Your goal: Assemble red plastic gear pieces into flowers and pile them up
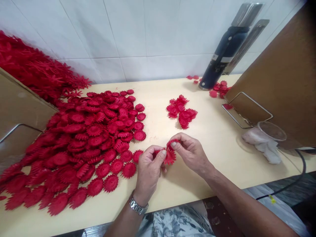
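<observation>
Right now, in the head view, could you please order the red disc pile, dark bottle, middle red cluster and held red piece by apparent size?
1. Red disc pile
2. Dark bottle
3. Middle red cluster
4. Held red piece, visible part only

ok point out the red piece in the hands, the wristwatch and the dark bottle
Red piece (170,157), head view, on its fringe
Wristwatch (138,205), head view, on its metal band
Dark bottle (219,66), head view, on its body

Matt, ridged flower discs (95,130), glossy wall tiles (130,29), smooth tabletop (154,108), shiny metal watch (136,206)
</observation>
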The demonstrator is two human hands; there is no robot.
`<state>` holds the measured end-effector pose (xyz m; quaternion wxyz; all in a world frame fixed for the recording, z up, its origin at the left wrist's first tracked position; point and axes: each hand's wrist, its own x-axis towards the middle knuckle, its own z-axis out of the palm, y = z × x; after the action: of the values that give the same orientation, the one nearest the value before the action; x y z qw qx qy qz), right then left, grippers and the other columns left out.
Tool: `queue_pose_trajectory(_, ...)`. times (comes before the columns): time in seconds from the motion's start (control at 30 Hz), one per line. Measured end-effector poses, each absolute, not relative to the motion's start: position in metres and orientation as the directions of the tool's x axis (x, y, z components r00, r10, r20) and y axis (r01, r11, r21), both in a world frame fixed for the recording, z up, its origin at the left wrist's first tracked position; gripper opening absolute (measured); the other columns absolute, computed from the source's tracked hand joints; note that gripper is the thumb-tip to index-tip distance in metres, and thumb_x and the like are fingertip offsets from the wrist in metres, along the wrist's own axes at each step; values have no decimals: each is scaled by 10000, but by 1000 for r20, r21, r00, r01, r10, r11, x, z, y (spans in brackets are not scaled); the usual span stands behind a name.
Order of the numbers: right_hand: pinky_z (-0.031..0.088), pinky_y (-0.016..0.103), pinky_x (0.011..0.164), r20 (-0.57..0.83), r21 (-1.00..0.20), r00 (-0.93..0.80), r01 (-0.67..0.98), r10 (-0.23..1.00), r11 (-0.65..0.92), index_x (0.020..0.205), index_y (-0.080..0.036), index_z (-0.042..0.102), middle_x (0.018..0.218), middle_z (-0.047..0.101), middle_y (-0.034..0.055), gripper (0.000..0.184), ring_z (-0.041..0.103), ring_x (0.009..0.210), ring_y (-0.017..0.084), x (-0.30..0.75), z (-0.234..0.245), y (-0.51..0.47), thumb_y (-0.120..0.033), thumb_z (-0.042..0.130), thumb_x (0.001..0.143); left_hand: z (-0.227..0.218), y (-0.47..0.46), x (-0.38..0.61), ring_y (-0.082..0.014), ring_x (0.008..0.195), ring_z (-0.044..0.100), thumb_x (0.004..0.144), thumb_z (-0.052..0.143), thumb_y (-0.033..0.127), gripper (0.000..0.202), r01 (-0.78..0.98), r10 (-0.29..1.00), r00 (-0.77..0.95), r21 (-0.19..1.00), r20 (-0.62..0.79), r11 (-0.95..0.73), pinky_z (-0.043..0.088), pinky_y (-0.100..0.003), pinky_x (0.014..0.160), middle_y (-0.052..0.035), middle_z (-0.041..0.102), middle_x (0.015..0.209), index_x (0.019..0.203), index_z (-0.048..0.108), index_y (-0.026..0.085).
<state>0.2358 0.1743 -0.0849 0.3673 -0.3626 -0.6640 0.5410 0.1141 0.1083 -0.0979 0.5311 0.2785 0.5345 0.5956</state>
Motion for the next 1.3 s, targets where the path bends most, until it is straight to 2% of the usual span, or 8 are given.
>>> queue_pose_trajectory(0.1,391,234,563,117,-987,-370,57,922,148,672,-169,489,635,497,-13,262,452,588,98,238,-89,180,-381,526,822,-97,109,113,-77,444,455,710,635,337,192,-370,918,-315,922,-240,114,387,-187,402,35,548,537,700,560,162)
queue_pose_trajectory(0.33,251,219,469,95,-945,-418,248,904,214,579,-187,345,555,310,-48,385,283,511,77,238,-90,178,-428,421,870,-101,108,112,-67,414,423,731,623,361,207,-306,911,-345,944,-227,119,358,-184,383,56,516,521,709,543,171)
queue_pose_trajectory(0.57,264,219,463,46,-978,-524,149,851,144,562,-184,363,525,342,-49,435,317,484,71,237,-88,177,-515,438,835,-96,110,113,-67,413,430,734,616,382,245,-344,940,-237,926,-244,154,343,-179,373,45,521,510,674,521,164)
queue_pose_trajectory(0.73,388,239,557,34,-992,-603,78,797,101,761,-182,459,615,511,-21,255,475,573,108,238,-90,177,-424,479,840,-96,112,114,-60,405,427,700,644,337,218,-331,928,-256,927,-270,178,358,-175,364,42,544,563,804,579,157)
queue_pose_trajectory(0.83,391,241,561,17,-989,-581,109,813,99,739,-180,462,615,536,-12,216,490,579,112,238,-89,177,-369,482,841,-98,112,114,-59,419,438,722,625,327,196,-259,934,-267,951,-237,167,372,-174,382,39,554,579,822,587,163)
queue_pose_trajectory(1.07,294,207,468,88,-898,-533,324,842,299,566,-184,385,507,425,-41,322,368,481,78,237,-87,175,-340,443,842,-100,109,112,-60,455,436,754,597,348,225,-165,950,-241,973,-198,161,382,-175,397,23,565,634,873,608,158)
queue_pose_trajectory(1.2,274,207,460,66,-910,-537,314,841,272,538,-177,399,503,393,-38,384,342,482,74,236,-87,175,-409,444,841,-102,112,114,-66,452,426,754,597,353,218,-189,943,-272,972,-190,141,376,-177,395,41,533,596,881,593,176)
queue_pose_trajectory(1.3,256,204,448,33,-933,-511,292,859,210,522,-175,386,502,348,-43,423,315,480,69,236,-87,178,-463,465,822,-103,115,115,-70,455,425,758,591,355,212,-150,910,-376,981,-173,125,366,-178,400,48,522,585,887,584,187)
